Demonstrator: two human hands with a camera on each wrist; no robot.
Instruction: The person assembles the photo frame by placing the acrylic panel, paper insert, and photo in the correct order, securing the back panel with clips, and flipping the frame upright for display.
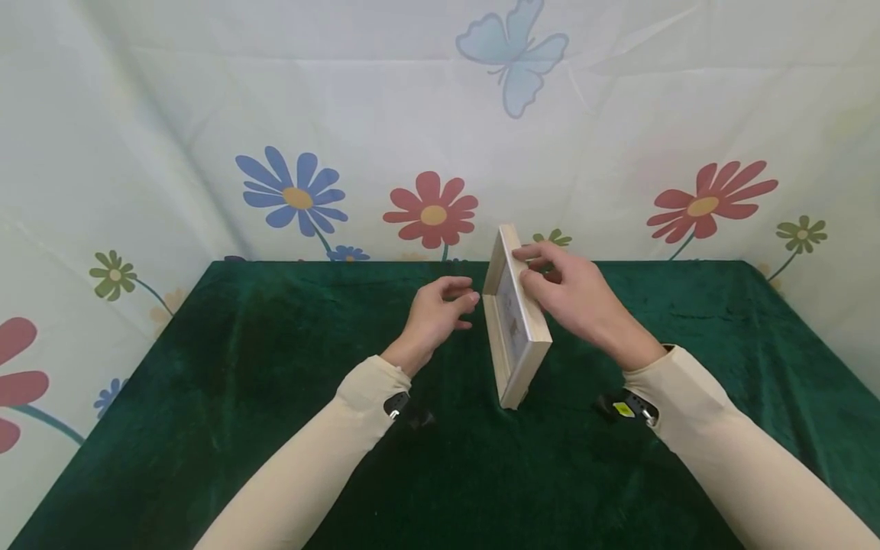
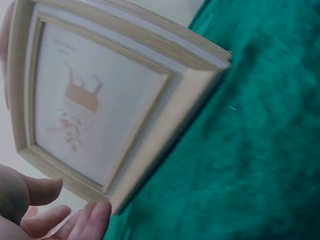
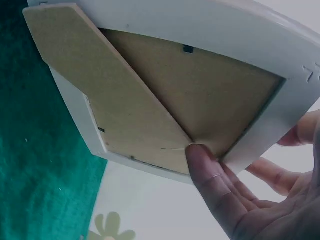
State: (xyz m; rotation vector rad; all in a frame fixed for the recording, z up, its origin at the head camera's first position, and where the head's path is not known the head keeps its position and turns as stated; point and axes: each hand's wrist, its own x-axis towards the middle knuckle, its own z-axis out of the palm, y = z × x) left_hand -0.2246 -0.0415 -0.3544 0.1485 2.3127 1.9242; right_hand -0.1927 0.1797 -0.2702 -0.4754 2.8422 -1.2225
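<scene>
A light wooden picture frame [image 1: 512, 321] is held on edge above the green cloth, its front turned toward my left hand. My right hand [image 1: 574, 286] grips its right side, with one fingertip against the brown backboard [image 3: 225, 85] in the right wrist view. An angled brown stand leg [image 3: 95, 75] lies across that back. Close to the frame's left side is my left hand [image 1: 436, 313], fingers loosely bent and holding nothing; whether a fingertip touches the frame I cannot tell. Behind the front, a pale print [image 2: 82, 97] shows an orange-brown shape and leaf sprigs.
Dark green velvety cloth [image 1: 289, 367] covers the table. A white hanging backdrop [image 1: 385, 99] with printed flowers and a butterfly rises behind its far edge. Black straps, the right one [image 1: 639, 409] bearing a yellow mark, circle both wrists.
</scene>
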